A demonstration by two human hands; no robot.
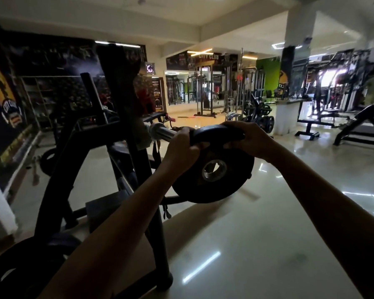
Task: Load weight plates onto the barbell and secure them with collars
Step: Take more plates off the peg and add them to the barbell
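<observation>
Tightly around the weight plate (231, 186): left hand (181, 145), right hand (248, 139) (barbell (161, 132) just beside).

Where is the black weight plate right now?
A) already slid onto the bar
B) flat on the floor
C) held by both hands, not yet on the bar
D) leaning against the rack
C: left hand and right hand grip the weight plate's top rim; its centre hole is empty, below the barbell sleeve.
</observation>
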